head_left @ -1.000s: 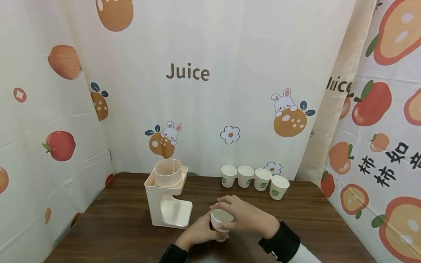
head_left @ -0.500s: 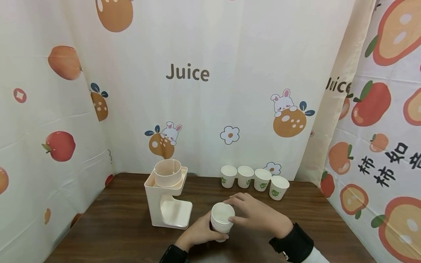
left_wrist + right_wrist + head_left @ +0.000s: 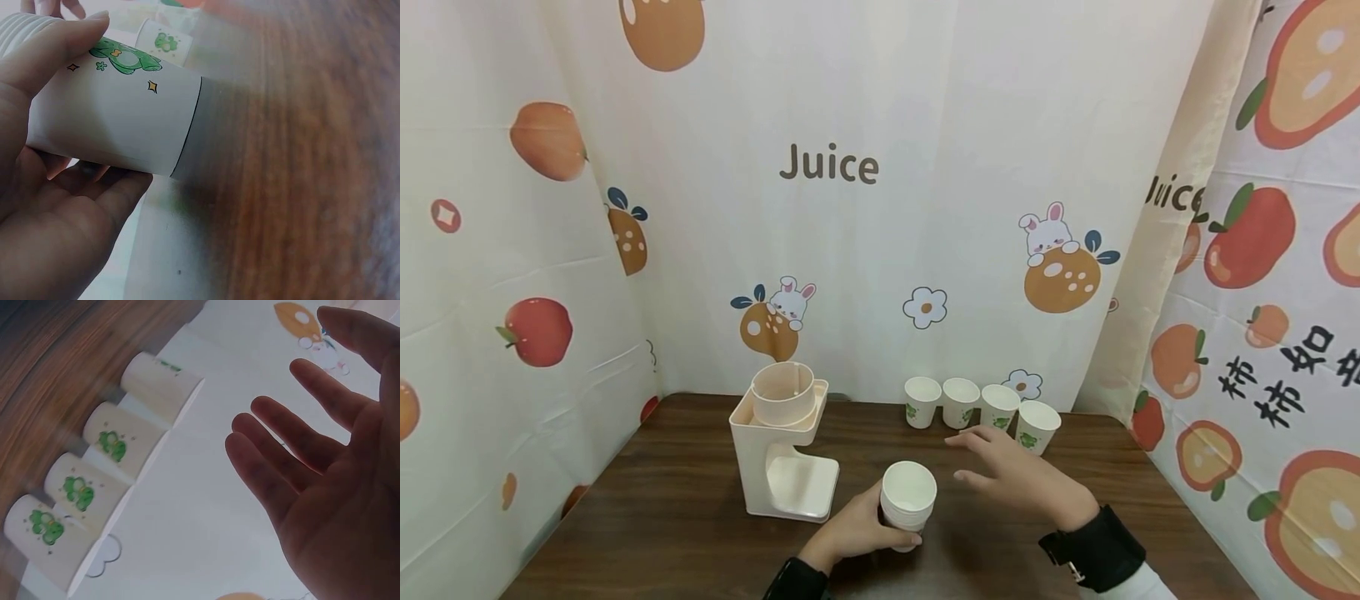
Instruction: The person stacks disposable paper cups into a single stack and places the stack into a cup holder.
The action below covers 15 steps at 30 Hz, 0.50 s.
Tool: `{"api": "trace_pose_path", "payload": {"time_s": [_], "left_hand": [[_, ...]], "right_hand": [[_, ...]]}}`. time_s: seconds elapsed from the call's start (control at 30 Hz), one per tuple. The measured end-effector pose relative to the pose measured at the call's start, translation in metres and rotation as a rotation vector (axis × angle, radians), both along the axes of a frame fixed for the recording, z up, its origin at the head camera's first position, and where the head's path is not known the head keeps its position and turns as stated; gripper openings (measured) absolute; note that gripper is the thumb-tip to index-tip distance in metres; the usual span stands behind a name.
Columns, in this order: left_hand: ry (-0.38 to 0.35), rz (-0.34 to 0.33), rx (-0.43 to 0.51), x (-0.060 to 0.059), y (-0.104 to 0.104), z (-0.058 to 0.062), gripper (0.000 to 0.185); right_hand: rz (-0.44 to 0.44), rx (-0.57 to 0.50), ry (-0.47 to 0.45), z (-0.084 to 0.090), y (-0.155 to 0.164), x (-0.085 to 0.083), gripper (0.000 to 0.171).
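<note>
My left hand [image 3: 859, 527] grips a stack of white paper cups [image 3: 908, 497], its thumb across the front. Several nested rims show at the stack's top. In the left wrist view, a green cartoon animal is printed on the outer paper cup [image 3: 125, 106], and fingers curl beneath it. To the right of the stack, my right hand [image 3: 1018, 477] hovers with fingers spread and nothing in it. The right wrist view shows that hand [image 3: 325, 462] apart from a row of single paper cups [image 3: 78, 487] with green prints.
On the left of the brown wooden table [image 3: 647, 517] stands a cream-coloured machine [image 3: 752, 467] with a round open top and a flat base. The row of upright cups [image 3: 961, 404] lines the back right. A fruit-printed curtain [image 3: 880, 250] hangs behind.
My right hand has drawn away from the top of the cup stack, moving right, and its fingers have spread. The left hand keeps its hold on the stack in the same place.
</note>
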<state>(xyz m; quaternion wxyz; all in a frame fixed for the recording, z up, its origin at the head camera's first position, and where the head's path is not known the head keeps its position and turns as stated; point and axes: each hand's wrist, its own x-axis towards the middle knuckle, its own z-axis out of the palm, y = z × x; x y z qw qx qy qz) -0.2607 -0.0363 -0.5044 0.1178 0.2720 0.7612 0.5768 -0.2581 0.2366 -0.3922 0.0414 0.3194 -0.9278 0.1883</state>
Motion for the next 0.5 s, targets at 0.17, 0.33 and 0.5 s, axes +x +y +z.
{"api": "trace_pose_path", "payload": {"time_s": [0.17,0.33,0.5], "left_hand": [[0.002,0.000,0.015,0.000,0.001,-0.001,0.078],[0.005,0.004,0.016,0.001,0.001,0.000,0.078],[0.004,0.002,0.021,0.001,0.001,0.000,0.077]], "right_hand": [[0.004,-0.008,0.038,-0.005,0.012,-0.011,0.039],[-0.015,0.003,0.103,-0.012,0.026,-0.022,0.037],[-0.069,0.006,0.142,-0.017,0.039,-0.029,0.035]]}}
